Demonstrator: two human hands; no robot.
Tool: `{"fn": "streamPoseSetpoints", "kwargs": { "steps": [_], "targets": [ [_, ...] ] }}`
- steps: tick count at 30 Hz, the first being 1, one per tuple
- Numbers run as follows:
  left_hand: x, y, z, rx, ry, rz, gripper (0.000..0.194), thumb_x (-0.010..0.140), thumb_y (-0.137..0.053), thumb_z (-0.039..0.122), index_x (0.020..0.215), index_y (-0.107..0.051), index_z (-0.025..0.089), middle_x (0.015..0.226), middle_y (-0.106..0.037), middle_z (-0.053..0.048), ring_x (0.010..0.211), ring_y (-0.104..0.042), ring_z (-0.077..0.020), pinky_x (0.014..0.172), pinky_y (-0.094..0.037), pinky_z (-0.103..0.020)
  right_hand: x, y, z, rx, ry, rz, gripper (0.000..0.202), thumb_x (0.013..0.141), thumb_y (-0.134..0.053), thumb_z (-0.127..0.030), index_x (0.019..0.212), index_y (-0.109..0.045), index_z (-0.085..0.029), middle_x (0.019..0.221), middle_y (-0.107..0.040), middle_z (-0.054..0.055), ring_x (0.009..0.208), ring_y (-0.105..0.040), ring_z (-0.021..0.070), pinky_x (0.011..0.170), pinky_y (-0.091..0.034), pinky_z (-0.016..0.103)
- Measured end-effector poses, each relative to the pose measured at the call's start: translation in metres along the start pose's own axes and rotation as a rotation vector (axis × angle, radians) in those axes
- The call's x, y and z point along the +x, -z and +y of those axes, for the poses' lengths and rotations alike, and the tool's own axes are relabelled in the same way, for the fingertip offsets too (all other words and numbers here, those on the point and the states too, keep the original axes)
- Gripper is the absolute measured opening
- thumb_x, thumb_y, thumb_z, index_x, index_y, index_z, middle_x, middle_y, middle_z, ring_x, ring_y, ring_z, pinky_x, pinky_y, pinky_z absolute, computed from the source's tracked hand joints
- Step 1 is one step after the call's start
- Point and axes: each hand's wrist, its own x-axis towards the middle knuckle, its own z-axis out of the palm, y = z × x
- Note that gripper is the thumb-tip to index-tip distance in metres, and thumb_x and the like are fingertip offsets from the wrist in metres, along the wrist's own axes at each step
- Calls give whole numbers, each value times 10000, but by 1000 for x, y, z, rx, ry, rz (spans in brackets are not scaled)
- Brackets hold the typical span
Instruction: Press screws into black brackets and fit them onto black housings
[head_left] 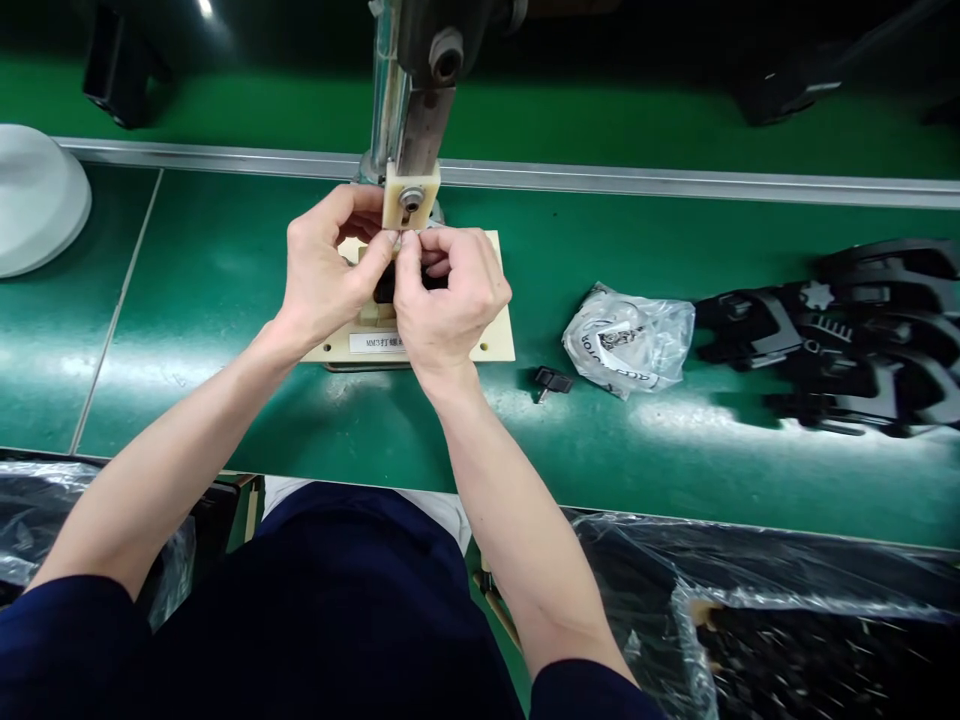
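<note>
My left hand (330, 260) and my right hand (450, 290) meet just under the cream-coloured block (412, 195) at the lower end of a metal press (424, 130). Thumbs and fingertips of both are pinched close together there. Whatever they grip is too small and too covered to make out. Below them a cream fixture plate (491, 340) lies on the bench and bears a printed label (375, 343). A dark part (386, 285) shows on the fixture between my hands, partly hidden by them.
Right of the fixture lie a small black knob with a metal stem (553, 381), a clear plastic bag (630, 340) of small parts, and a pile of black-and-grey parts (847, 335). A white round object (37, 200) stands far left. Below the bench edge, a plastic-lined box (690, 620) holds dark pieces.
</note>
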Motion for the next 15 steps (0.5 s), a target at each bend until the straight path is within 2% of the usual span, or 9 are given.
{"fn": "streamPoseSetpoints", "kwargs": {
  "steps": [3,5,10,13,15],
  "targets": [
    [2,7,4,70,-57,-26,291,830,-631,421,967,-608,164,947,-651,-79,1014,-625,-250,876,-516,-432,5,9,0,21,-34,-89,275,980,-379,-321,866,-585,-179,804,-585,45,787,-610,167,741,-501,342],
    [2,10,8,126,-72,-33,277,832,-624,414,941,-607,160,913,-661,-66,972,-638,-235,857,-525,-410,9,13,-2,75,-88,-105,264,962,-419,-347,834,-578,-180,790,-593,34,748,-600,155,722,-499,329],
    [5,9,11,222,-55,-32,163,817,-623,307,885,-604,161,844,-679,-31,865,-643,-181,801,-524,-333,19,21,-6,118,-193,-155,204,894,-539,-317,741,-557,-185,742,-607,16,716,-592,149,745,-496,325],
    [7,7,15,235,-79,12,92,787,-604,246,823,-603,162,780,-671,-20,768,-637,-156,728,-510,-283,31,43,-6,127,-166,-219,156,841,-602,-286,732,-579,-177,743,-627,14,700,-595,147,736,-497,313],
    [4,10,22,225,-117,57,74,770,-578,236,744,-583,167,708,-650,-15,677,-621,-147,659,-496,-266,49,67,-2,137,-131,-180,123,818,-614,-269,751,-610,-167,743,-642,17,677,-597,142,707,-499,298]
  ]
}}
